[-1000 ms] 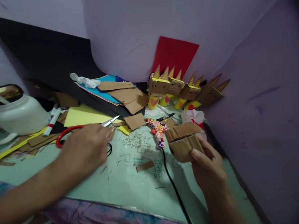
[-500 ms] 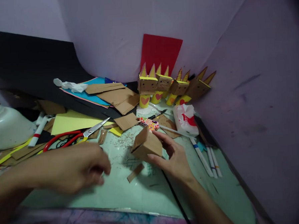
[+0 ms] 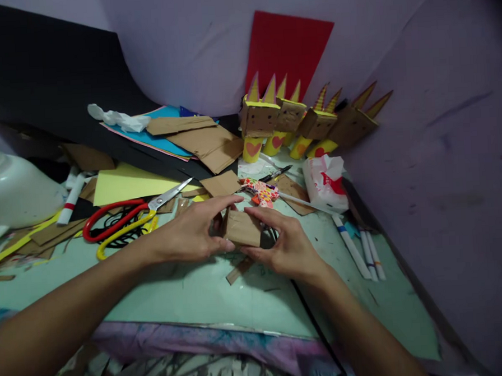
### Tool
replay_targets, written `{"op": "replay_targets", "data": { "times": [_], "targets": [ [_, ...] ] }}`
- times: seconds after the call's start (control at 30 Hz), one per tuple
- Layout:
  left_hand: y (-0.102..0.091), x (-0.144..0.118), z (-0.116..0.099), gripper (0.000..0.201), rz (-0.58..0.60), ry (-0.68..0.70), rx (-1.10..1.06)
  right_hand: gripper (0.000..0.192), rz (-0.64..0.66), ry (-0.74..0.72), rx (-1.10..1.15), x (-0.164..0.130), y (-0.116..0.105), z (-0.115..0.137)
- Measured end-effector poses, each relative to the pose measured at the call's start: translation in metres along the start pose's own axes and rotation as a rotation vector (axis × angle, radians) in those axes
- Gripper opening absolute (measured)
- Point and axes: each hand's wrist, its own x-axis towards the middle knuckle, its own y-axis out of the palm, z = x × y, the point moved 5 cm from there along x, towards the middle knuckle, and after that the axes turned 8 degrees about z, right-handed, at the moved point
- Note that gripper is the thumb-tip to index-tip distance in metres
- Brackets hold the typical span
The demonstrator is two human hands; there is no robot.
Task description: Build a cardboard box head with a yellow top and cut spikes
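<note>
A small brown cardboard box (image 3: 242,228) is between my two hands, just above the table. My left hand (image 3: 194,230) grips its left side, thumb at the lower front edge and fingers behind. On the right side, my right hand (image 3: 285,239) holds it with the thumb low and the fingers along the top. Under the box lies a narrow cardboard strip (image 3: 238,271). A black cord (image 3: 310,308) runs from behind my right hand toward the table's front edge. Scissors (image 3: 138,216) with red and yellow handles rest left of my hands.
Several cardboard figures with yellow horns (image 3: 261,117) stand at the back, before a red sheet (image 3: 290,51). A tissue pack (image 3: 325,187) and white markers (image 3: 370,254) lie right. Cardboard pieces (image 3: 209,145), yellow paper (image 3: 128,186) and a white container (image 3: 15,189) occupy the left.
My left hand has moved right, from above the table to the box, and now grips it. The box has turned in my right hand. The view has tilted downward.
</note>
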Motion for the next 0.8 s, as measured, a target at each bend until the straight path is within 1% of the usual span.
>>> {"op": "replay_targets", "data": {
  "times": [0.13, 0.3, 0.43, 0.53, 0.6, 0.7, 0.73, 0.8],
  "targets": [
    [0.004, 0.002, 0.003, 0.070, -0.039, 0.033, 0.041, 0.053, 0.032, 0.022, -0.023, 0.002, 0.001, 0.001],
    [0.007, 0.000, 0.008, 0.066, -0.085, 0.064, 0.106, 0.054, 0.046, -0.007, -0.066, 0.002, 0.003, 0.001],
    [0.007, -0.002, 0.008, 0.065, -0.087, 0.084, 0.103, 0.054, 0.048, -0.025, -0.084, 0.002, 0.005, 0.000],
    [0.006, -0.002, 0.007, 0.066, -0.074, 0.092, 0.082, 0.054, 0.027, -0.041, -0.088, 0.001, 0.005, 0.000],
    [0.006, -0.002, 0.007, 0.074, -0.037, 0.116, 0.061, 0.054, 0.002, -0.051, -0.086, 0.001, 0.004, 0.000],
    [0.007, -0.002, 0.009, 0.095, 0.034, 0.118, 0.020, 0.053, -0.021, -0.054, -0.072, -0.001, 0.004, 0.001],
    [0.007, -0.002, 0.011, 0.100, 0.051, 0.104, 0.003, 0.053, -0.022, -0.056, -0.067, -0.002, 0.004, 0.001],
    [0.009, -0.002, 0.014, 0.101, 0.073, 0.073, -0.031, 0.052, -0.024, -0.059, -0.062, -0.003, 0.004, 0.001]
  ]
}}
